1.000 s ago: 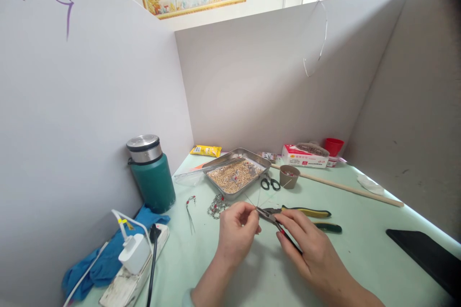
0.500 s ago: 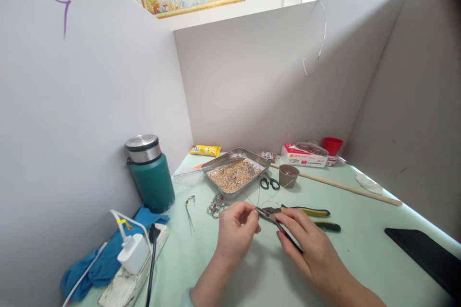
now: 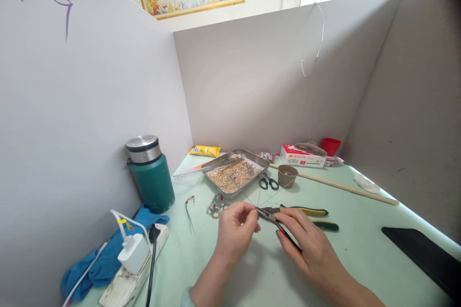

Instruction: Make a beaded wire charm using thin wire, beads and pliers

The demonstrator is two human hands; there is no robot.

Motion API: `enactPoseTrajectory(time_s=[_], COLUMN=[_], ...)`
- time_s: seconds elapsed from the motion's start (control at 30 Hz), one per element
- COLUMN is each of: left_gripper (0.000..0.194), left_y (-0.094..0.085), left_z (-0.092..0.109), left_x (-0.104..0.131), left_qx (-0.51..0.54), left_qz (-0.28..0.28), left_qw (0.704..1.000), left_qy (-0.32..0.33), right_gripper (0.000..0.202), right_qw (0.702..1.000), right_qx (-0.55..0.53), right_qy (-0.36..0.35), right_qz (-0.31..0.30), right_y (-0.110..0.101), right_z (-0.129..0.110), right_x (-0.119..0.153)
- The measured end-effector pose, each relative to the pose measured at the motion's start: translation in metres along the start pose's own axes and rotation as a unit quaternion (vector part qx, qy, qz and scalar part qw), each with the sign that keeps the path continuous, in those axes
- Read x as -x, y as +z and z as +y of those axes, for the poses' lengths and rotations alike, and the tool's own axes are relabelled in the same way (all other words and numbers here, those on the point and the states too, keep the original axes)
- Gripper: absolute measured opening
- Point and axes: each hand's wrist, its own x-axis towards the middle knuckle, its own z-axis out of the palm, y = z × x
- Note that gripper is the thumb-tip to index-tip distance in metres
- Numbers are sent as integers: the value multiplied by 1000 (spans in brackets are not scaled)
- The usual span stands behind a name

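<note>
Metal tray (image 3: 221,194), toward twelve o'clock on the green table (image 3: 194,259): a shallow rectangular vessel holding a layer of small gold-coloured beads (image 3: 230,176), a few red pieces and a bundle of thin wires (image 3: 212,165) across its far left rim. Brown cup (image 3: 287,180), at one o'clock, upright, containing small reddish pieces; the scissors (image 3: 269,183) lie between it and the tray. Red-and-white box (image 3: 303,159), beyond the cup, open-topped and filled with brown material too small to identify. Red cup (image 3: 330,146), at the box's right; contents not visible. Nearer, at the centre, the left hand (image 3: 238,228) pinches fine wires (image 3: 258,196) between closed fingertips. The right hand (image 3: 306,240) is closed around slim pliers (image 3: 275,222), whose tips meet the wires beside the left fingertips.
</note>
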Motion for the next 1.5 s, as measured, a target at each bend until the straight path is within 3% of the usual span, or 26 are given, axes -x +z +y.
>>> enactPoseTrajectory(time_s=[0.63, 0.8, 1.0, 1.2, 1.37, 1.5], left_gripper=[13, 13, 18, 17, 15, 14], left_y=[-1, -1, -6, -9, -8, -7], left_z=[-1, -1, 4, 3, 0, 0], left_x=[-3, -5, -8, -6, -6, -6], left_qx=[35, 60, 169, 266, 299, 284], left_qz=[-22, -33, -17, -63, -91, -93], left_qw=[999, 995, 977, 946, 929, 932], left_qy=[-29, -69, -130, -173, -199, -204], right_gripper=[24, 21, 20, 22, 22, 26], right_qw=[1000, 999, 991, 988, 987, 985], right_qx=[-2, -32, -78, -96, -112, -126], right_qy=[-16, 24, 93, 110, 109, 105], right_qz=[7, -12, -48, -52, -48, -53], right_y=[2, -1, -4, -1, -4, -5], right_z=[4, -2, -8, -4, -6, -8], right_x=[1, 0, -4, -1, 0, -3])
